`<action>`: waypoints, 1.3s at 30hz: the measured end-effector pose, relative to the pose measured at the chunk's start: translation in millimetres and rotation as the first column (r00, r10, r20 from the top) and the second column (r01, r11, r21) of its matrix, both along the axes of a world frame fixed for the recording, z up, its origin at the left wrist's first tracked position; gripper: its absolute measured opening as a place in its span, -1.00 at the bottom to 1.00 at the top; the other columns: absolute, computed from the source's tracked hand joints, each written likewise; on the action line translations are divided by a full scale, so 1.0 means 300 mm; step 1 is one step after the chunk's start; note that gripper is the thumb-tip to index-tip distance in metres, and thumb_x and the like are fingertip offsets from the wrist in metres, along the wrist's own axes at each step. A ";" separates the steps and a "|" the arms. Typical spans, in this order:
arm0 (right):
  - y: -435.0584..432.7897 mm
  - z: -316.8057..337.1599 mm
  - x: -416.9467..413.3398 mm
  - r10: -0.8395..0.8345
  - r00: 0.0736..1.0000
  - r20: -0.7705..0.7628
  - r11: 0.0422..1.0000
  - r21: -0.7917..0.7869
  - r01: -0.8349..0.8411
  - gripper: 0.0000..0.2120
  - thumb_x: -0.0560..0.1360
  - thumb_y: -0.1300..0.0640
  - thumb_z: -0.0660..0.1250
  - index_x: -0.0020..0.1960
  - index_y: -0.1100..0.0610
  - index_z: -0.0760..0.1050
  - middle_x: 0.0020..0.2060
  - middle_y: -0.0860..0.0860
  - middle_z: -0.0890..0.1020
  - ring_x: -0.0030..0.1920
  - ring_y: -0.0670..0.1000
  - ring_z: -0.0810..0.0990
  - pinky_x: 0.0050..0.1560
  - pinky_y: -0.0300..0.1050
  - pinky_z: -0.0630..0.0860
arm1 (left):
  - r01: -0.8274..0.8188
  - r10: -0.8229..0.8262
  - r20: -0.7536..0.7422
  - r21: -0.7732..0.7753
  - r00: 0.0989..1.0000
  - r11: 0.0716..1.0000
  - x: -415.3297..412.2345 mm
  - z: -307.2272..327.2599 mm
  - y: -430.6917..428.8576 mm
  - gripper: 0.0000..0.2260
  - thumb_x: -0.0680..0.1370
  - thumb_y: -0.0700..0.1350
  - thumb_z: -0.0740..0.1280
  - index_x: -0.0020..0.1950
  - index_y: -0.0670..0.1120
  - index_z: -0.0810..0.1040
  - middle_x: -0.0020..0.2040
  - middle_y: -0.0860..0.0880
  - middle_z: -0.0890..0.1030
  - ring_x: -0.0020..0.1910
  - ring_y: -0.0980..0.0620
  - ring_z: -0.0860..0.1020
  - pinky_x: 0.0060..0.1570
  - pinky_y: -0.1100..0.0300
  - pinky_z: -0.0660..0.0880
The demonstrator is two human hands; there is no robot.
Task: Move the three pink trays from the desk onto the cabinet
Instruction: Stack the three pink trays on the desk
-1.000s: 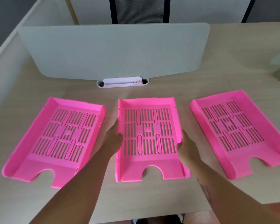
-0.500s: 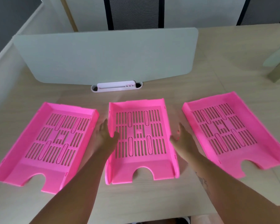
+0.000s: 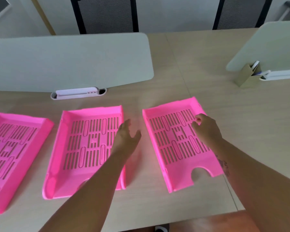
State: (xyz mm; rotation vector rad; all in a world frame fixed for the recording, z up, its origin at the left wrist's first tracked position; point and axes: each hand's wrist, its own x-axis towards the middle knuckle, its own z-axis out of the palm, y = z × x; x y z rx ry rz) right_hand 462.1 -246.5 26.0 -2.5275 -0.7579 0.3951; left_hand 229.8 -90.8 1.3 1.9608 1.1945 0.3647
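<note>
Three pink trays lay side by side on the pale wood-grain desk [image 3: 182, 67], all on the near side of the grey-green divider panel [image 3: 69, 62]. Each was a shallow rectangle of glossy moulded plastic with low raised walls, a floor pierced by rows of narrow slots and a few longer oval ones, and a half-round notch cut into its near edge. Their long axes ran from the desk's near edge toward the panel, with the notched ends pointing at the person.

The left tray [image 3: 8, 151] was cut off by the frame edge. The middle tray [image 3: 84, 148] sat directly in front of the white cable port [image 3: 78, 93] at the panel's foot. The right tray [image 3: 176, 144] lay past the panel's rounded end and leaned slightly, its far end tipped to the right.

The left hand [image 3: 126, 136] hovered with fingers loosely spread over the middle tray's right wall and the bare strip of desk between the middle and right trays, its forearm crossing that tray's near right corner. The right hand [image 3: 206, 129] was over the right tray's right side, its fingers curled and thumb near the fingertips; whether it gripped the wall could not be told.

Beyond the right tray, a tan cardboard pen holder [image 3: 248, 76] stood by a second panel [image 3: 273, 46].
</note>
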 end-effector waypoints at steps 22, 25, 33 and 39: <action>-0.139 0.005 0.086 -0.157 0.986 -0.060 0.987 -0.033 0.155 -0.68 0.50 0.40 0.17 0.14 0.28 0.61 -0.07 0.21 0.69 -0.40 0.05 0.50 -0.41 -0.23 0.36 | -0.186 0.209 0.050 -0.288 0.977 0.939 0.124 0.034 -0.164 -0.73 0.45 -0.31 0.24 -0.39 -0.07 0.28 -0.48 0.03 0.26 -0.52 0.05 0.23 -0.51 0.24 0.19; -0.057 0.105 0.009 -0.112 0.992 -0.049 0.992 0.060 0.115 -0.74 0.47 0.39 0.21 0.06 0.34 0.63 -0.10 0.27 0.69 -0.23 0.22 0.61 -0.20 -0.03 0.54 | -0.201 0.218 0.069 -0.203 0.973 0.958 0.029 0.123 -0.061 -0.86 0.48 -0.28 0.27 -0.28 -0.15 0.49 -0.45 -0.02 0.42 -0.55 0.07 0.31 -0.57 0.31 0.27; 0.258 0.154 -0.391 0.035 0.994 -0.105 0.977 0.211 -0.012 -0.80 0.48 0.37 0.25 0.02 0.45 0.57 -0.07 0.36 0.66 -0.07 0.33 0.65 -0.03 0.17 0.62 | -0.261 0.261 -0.021 -0.009 0.965 0.965 -0.422 0.238 0.288 -0.77 0.47 -0.16 0.28 -0.24 -0.30 0.61 -0.43 -0.17 0.53 -0.49 -0.01 0.38 -0.45 0.16 0.42; 0.406 0.100 -0.646 0.031 0.986 -0.162 0.982 0.187 0.000 -0.80 0.48 0.38 0.22 -0.01 0.41 0.59 -0.11 0.30 0.68 -0.15 0.25 0.66 -0.17 0.00 0.58 | -0.292 0.290 -0.056 -0.015 0.955 0.956 -0.659 0.224 0.442 -0.84 0.49 -0.24 0.30 -0.15 -0.24 0.67 -0.20 -0.27 0.70 -0.33 -0.08 0.58 -0.15 -0.14 0.66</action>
